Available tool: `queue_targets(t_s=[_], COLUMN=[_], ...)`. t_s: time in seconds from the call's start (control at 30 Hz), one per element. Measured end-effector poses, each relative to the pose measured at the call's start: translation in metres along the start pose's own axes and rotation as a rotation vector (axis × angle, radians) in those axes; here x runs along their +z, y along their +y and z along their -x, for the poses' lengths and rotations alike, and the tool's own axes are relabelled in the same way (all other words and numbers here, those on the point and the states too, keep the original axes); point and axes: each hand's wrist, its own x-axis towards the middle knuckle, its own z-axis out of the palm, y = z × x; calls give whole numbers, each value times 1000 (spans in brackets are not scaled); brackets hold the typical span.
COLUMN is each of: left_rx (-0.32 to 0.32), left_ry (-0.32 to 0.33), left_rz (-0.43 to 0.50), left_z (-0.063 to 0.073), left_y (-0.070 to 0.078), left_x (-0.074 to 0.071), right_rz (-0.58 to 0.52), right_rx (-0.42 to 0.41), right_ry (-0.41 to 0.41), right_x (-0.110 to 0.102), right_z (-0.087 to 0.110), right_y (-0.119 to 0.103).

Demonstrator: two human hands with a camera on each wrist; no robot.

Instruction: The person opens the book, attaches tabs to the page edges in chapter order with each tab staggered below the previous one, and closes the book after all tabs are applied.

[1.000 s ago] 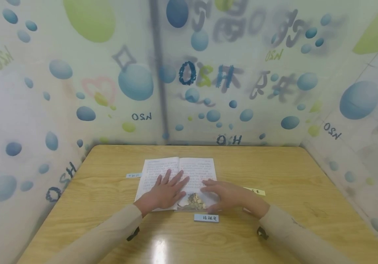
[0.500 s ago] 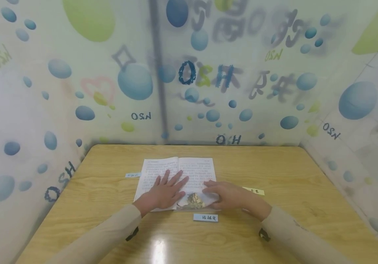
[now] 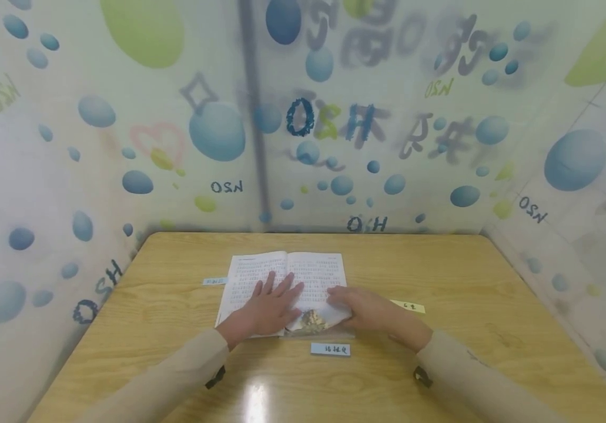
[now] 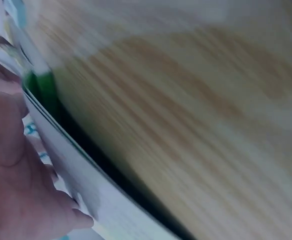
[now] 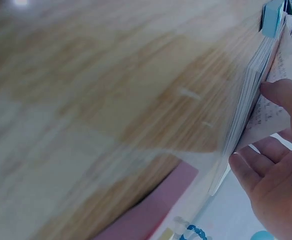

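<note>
An open book (image 3: 315,264) with printed text lies on the wooden table. My left hand (image 3: 261,311) rests on its left page with fingers spread, reaching over the centre fold; the left wrist view shows that hand (image 4: 21,175) beside the book's edge (image 4: 101,185). At the lower right corner, my right hand (image 3: 368,310) pinches a page. In the right wrist view the lifted page (image 5: 268,117) stands tilted away from the stack of pages (image 5: 246,95), between thumb (image 5: 281,92) and fingers. A colour picture (image 3: 312,321) at the bottom of the right page is partly bent.
A blue labelled strip (image 3: 330,349) lies just in front of the book, another blue strip (image 3: 215,281) at its left edge. A yellow strip (image 3: 409,306) and a pink strip (image 5: 161,197) lie to the right, near my right forearm. A patterned wall (image 3: 303,176) borders the table (image 3: 419,258).
My right hand's fingers have drawn together on the lower right corner of the page, and that corner has curled up and inward. The left hand has stayed in place.
</note>
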Motion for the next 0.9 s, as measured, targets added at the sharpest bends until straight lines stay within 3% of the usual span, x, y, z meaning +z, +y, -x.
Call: queue_targets(t_s=[0.33,0.6,0.9], left_rx=[69,68,96], left_ry=[-40,-46,8], left_rz=[57,61,38], left_z=[-9,-9,-11], left_y=[30,29,24], left_x=[1,0,1], right_rz=[13,-2,-32], right_rx=[-11,-41,-14], right_ry=[24,36,86], right_x=[-1,0,-5], right_z=[-5,-4,12], right_y=[3,13,25])
